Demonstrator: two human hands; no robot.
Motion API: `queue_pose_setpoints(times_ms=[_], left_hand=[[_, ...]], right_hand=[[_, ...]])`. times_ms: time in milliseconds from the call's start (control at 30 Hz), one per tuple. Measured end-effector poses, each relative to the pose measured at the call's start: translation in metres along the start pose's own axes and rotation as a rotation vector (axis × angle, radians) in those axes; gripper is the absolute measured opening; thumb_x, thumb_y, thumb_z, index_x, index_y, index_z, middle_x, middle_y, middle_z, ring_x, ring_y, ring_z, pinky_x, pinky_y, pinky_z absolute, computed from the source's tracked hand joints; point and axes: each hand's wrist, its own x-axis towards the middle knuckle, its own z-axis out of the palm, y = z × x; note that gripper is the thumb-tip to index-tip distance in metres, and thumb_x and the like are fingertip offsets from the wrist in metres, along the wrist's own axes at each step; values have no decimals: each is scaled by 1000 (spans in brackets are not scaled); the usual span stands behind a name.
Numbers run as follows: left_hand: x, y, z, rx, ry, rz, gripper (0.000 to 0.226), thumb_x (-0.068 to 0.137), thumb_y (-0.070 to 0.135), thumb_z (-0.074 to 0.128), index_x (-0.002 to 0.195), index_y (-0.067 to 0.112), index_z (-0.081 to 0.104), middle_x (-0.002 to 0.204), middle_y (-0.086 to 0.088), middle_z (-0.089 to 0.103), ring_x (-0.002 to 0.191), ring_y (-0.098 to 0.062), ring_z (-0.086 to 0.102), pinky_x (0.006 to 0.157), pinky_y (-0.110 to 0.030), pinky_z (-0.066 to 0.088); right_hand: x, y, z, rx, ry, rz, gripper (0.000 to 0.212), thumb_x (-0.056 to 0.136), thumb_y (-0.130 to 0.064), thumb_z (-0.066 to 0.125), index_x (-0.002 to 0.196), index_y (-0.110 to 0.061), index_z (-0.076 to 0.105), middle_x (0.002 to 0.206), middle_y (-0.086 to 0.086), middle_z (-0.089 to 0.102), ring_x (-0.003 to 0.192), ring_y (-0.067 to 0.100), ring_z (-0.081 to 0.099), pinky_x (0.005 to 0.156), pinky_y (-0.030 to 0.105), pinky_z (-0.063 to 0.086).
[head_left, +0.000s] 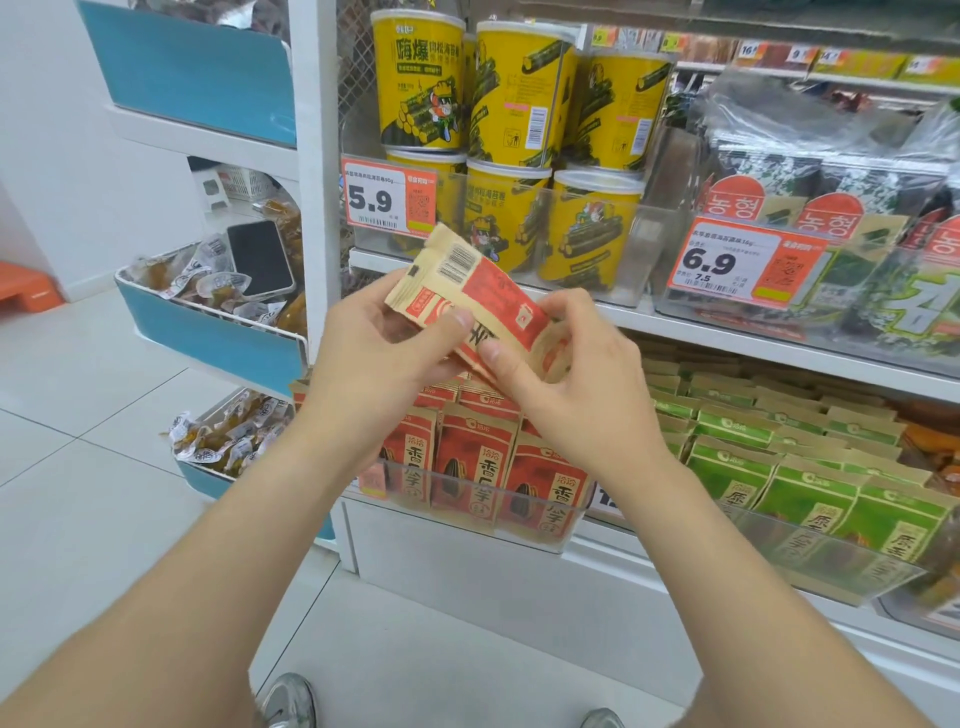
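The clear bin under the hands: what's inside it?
Red packets stand upright in rows in the clear bin. The left hand and right hand hold a loose packet above it, covering the back rows.

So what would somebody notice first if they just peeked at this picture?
First, the red and tan packet in the middle, pinched between the left hand and the right hand in front of the shelves. Next, the bright yellow tubs stacked on the shelf above it. A dark phone also lies on the snacks in the blue bin at the left.
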Motion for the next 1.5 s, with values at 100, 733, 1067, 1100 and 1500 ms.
queue_pose_setpoints(times_ms=[100,733,1067,1100,1500], left_hand=[[1,-3,0,149,-2,-10,20,99,7,75,113,21,76,96,-1,83,92,-21,81,80,-40,68],[-3,-5,2,239,-143,-7,26,111,17,53,110,6,76,97,-21,79,89,-34,80,75,-45,68],[-4,-9,0,511,-177,50,57,92,58,51,99,4,69,90,-29,74,85,-52,71,78,-66,61],[-4,-9,1,530,-181,55,58,93,58,50,98,3,68,88,-29,74,84,-51,71,78,-65,61],[-5,-6,6,541,-187,70,53,94,55,51,96,5,67,88,-29,72,83,-49,71,77,-65,61]], right_hand=[[0,3,0,-260,-5,-34,64,87,-87,56,126,-38,66,105,-13,75,101,19,71,81,41,59],[-3,-6,14,-468,326,-590,22,103,-19,62,120,-19,76,80,-4,72,67,23,70,48,32,40],[-2,-10,16,-543,316,-535,23,109,-35,59,99,-21,74,70,-3,69,59,28,70,46,29,39],[-1,-10,15,-547,326,-539,24,109,-35,60,96,-20,74,72,-3,70,63,26,71,47,29,36],[-1,-15,15,-414,308,-490,19,108,-28,56,104,-20,73,90,-4,72,81,21,69,55,33,46]])
